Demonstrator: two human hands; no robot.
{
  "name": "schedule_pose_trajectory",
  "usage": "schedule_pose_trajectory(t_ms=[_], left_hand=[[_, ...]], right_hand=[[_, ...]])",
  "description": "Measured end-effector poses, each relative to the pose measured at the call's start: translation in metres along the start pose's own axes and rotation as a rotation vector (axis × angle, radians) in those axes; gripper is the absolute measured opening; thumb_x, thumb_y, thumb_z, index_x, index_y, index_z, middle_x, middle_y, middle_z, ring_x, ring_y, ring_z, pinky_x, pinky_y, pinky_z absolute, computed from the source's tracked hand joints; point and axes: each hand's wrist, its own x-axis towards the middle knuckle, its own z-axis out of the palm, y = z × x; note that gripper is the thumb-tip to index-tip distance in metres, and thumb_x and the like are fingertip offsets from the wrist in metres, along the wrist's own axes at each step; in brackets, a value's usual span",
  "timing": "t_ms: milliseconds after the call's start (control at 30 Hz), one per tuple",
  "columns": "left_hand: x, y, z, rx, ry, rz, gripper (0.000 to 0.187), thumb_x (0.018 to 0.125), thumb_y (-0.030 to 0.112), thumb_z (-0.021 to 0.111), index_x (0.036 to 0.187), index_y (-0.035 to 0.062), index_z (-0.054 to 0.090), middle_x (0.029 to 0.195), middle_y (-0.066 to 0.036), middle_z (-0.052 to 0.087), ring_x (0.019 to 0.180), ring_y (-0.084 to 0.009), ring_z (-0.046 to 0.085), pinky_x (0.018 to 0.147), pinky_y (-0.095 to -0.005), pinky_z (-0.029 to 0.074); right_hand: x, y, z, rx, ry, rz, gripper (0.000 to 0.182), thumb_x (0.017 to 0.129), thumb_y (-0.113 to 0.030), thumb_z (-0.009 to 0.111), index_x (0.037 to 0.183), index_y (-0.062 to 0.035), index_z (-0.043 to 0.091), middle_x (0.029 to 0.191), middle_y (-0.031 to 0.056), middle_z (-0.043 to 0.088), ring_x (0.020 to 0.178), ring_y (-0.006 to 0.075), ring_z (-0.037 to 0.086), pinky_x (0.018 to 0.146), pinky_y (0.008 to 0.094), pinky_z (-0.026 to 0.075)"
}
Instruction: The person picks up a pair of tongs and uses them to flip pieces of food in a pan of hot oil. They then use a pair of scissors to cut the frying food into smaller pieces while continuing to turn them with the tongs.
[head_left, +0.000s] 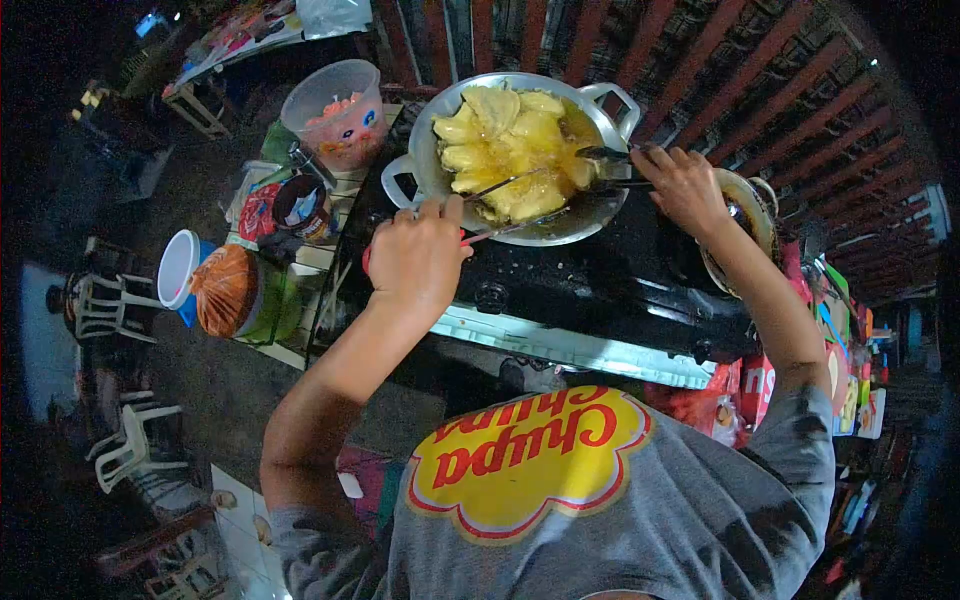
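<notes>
Over the stove, left hand (pixel 415 255) gripping tongs (pixel 510 205), tips in pan (pixel 600 105)

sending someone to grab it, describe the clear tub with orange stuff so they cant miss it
Start at the metal frying pan on the black stove. Just beyond the pan's handle on the left hand side stands the clear plastic tub. It alone is see-through with orange pieces inside; the blue cup nearby is opaque.
</notes>
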Motion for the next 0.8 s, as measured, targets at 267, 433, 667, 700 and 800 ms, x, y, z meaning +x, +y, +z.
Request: schedule_pose_trajectory(t_ms=[267, 433, 667, 700, 800], left_hand=[[-0.013, -0.019, -0.006, -0.001, 0.012, -0.026, 0.058, 0.067, 0.033, 0.075, 0.117, 0.0122, 0.054, 0.09, -0.008, 0.062, 0.077, -0.0266, 0.064, 0.063, -0.036, 0.051], [-0.022, -0.009, -0.02, -0.004, 0.012, -0.017, 0.057, 0.066, 0.032, 0.075, 0.115, 0.0107, 0.055, 0.086, -0.008, 0.062, 0.077, -0.0258, 0.063, 0.063, -0.0357, 0.051], [-0.009, 0.005, -0.005, 0.015, 0.041, 0.03, 0.05, 0.067, 0.029, 0.075, 0.11, 0.0109, 0.057, 0.086, -0.007, 0.062, 0.078, -0.0245, 0.063, 0.064, -0.0344, 0.052], [-0.008, 0.003, -0.003, 0.026, 0.039, 0.031, 0.049, 0.067, 0.029, 0.075, 0.109, 0.0113, 0.057, 0.086, -0.007, 0.062, 0.078, -0.0243, 0.063, 0.064, -0.0345, 0.052], [-0.012, -0.002, -0.001, 0.023, 0.062, 0.041, 0.048, 0.068, 0.029, 0.074, 0.11, 0.0137, 0.058, 0.086, -0.006, 0.063, 0.078, -0.0243, 0.064, 0.065, -0.0353, 0.051]], right_hand=[[-0.004, 0.016, -0.013, 0.199, 0.01, -0.033, 0.053, 0.072, -0.028, 0.07, 0.122, -0.0181, 0.056, 0.113, 0.006, 0.06, 0.097, 0.0248, 0.06, 0.082, 0.0361, 0.049], [-0.008, 0.028, -0.036, 0.253, -0.043, 0.012, 0.053, 0.069, -0.025, 0.072, 0.12, -0.0174, 0.059, 0.109, 0.0076, 0.061, 0.09, 0.0266, 0.063, 0.078, 0.0359, 0.051], [-0.011, 0.049, -0.04, 0.251, -0.09, -0.031, 0.05, 0.071, -0.034, 0.071, 0.118, -0.0221, 0.06, 0.11, 0.0062, 0.062, 0.091, 0.0263, 0.063, 0.073, 0.0387, 0.052], [-0.012, 0.051, -0.044, 0.281, -0.109, -0.034, 0.052, 0.07, -0.029, 0.072, 0.119, -0.0197, 0.059, 0.108, 0.007, 0.062, 0.091, 0.0277, 0.063, 0.076, 0.0379, 0.051], [-0.017, 0.057, -0.04, 0.347, -0.142, -0.006, 0.055, 0.068, -0.024, 0.073, 0.12, -0.0175, 0.059, 0.107, 0.0082, 0.063, 0.093, 0.029, 0.062, 0.08, 0.037, 0.05]])
